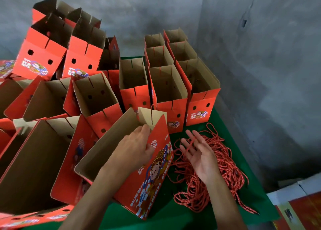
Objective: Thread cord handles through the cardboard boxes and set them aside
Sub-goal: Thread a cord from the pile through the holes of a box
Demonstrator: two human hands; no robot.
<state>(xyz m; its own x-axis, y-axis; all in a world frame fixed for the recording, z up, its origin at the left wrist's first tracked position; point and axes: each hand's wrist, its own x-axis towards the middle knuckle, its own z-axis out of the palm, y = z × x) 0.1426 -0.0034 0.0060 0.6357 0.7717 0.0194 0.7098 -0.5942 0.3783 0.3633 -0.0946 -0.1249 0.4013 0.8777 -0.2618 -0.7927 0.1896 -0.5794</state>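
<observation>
- Right now the left hand [134,147] grips the top edge of a tilted red printed cardboard box [152,174] on the green bench [175,217].
- Beside it, the right hand [199,153] hovers palm-up with fingers spread, one red twisted cord [190,143] lying across them, above the cord pile [213,174].
- Judging by the bare holes, many boxes [166,89] behind appear unthreaded; most work remains.

- A left hand [134,148] grips the top edge of a tilted red cardboard box [149,181] on a green worktop [175,217].
- The right hand [199,153], palm up with fingers spread, carries a red cord [188,146] above a tangled cord pile [217,176].
- Open red boxes [166,91] crowd the worktop behind.
</observation>
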